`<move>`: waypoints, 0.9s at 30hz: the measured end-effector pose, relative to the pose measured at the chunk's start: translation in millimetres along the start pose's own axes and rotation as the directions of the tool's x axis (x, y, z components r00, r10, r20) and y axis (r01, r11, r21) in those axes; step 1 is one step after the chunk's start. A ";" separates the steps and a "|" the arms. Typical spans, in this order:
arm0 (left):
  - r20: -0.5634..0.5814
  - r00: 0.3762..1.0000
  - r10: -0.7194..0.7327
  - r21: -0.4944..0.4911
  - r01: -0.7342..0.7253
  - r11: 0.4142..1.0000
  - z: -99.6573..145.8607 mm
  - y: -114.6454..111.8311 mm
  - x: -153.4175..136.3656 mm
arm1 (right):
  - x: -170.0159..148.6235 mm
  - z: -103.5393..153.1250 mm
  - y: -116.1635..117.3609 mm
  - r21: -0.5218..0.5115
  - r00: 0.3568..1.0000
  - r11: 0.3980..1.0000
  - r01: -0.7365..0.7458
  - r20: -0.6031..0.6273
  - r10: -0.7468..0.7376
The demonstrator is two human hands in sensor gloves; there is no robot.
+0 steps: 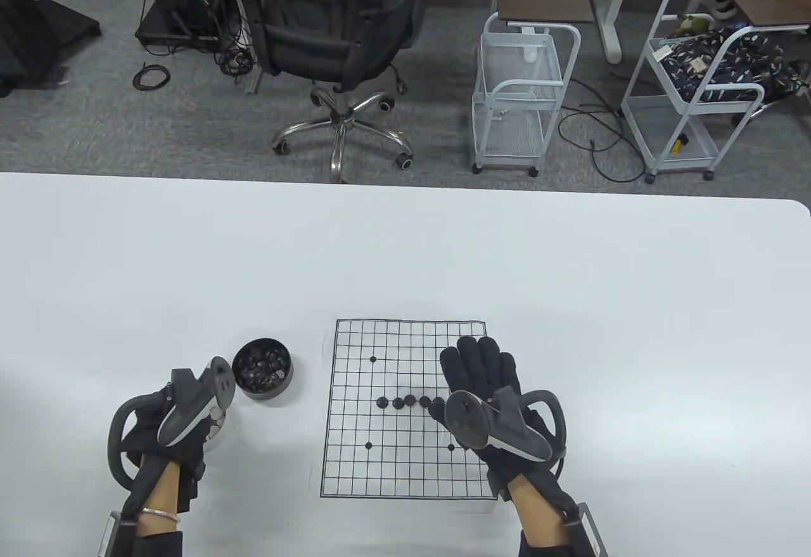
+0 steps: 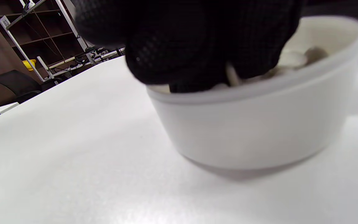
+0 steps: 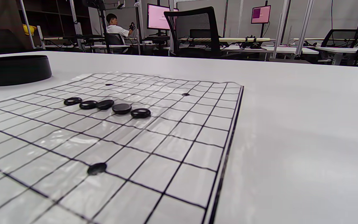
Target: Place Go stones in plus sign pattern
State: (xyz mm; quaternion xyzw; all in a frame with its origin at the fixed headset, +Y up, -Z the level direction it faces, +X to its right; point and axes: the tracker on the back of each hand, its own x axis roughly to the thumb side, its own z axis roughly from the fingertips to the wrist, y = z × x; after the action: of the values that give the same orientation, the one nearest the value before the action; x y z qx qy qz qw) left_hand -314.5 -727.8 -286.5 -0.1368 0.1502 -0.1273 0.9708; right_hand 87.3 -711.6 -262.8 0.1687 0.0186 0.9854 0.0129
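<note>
Both hands are on the tabletop (image 1: 570,278): the left hand (image 1: 184,436) has its fingers dipped into a white bowl (image 2: 259,124) just below the black bowl (image 1: 262,369), seemingly closing on a white stone (image 2: 231,76), though I cannot tell whether it truly has one pinched; the right hand (image 1: 485,386) lies flat with fingers straight over the right side of the board (image 1: 355,455), holding nothing. Five black stones (image 3: 107,105) sit in a row across the middle of the grid, touching or nearly so, which I take to be the horizontal bar of the plus. No vertical bar shows yet, so I would judge the job about half done. The stones are small glossy lens-shaped discs (slippery to pick, I would guess), the row runs slightly uneven, and the board is a thin printed sheet under shiny film, with dot marks at a few crossings. More black stones fill the black bowl.
</note>
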 end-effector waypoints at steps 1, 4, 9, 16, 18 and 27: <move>0.001 1.000 0.015 0.013 -0.015 1.000 0.7 2.1 -1.3 | 0.0 0.0 -0.1 0.000 1.000 1.000 -0.002 0.000 0.002; 0.012 0.999 0.050 0.048 -0.050 0.998 2.9 8.7 -3.0 | -0.1 -0.1 -0.2 -0.001 1.000 1.000 0.001 0.001 -0.001; 0.127 0.979 0.161 0.184 -0.183 0.966 21.2 31.6 -1.5 | -0.3 -0.3 -0.3 -0.002 1.000 1.000 0.003 -0.001 -0.003; 0.419 0.850 0.319 0.259 -0.449 0.855 32.3 65.2 49.9 | -2.4 0.5 -0.3 -0.007 1.000 1.000 0.011 -0.011 -0.011; 0.486 0.803 0.345 0.229 -0.498 0.836 31.2 72.5 79.1 | -3.7 1.3 -0.3 -0.009 1.000 1.000 0.014 -0.016 -0.014; 0.563 0.738 0.372 -0.004 -0.448 0.894 16.7 68.4 201.8 | -7.7 2.9 -0.2 -0.012 0.999 1.000 0.028 -0.024 -0.028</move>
State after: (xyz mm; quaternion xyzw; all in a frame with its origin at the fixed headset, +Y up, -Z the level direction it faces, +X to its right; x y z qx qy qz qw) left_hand -108.8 -718.6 -343.8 -0.0667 -0.1173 0.1249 0.9830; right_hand 95.5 -711.6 -262.6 0.1563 0.0156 0.9872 0.0275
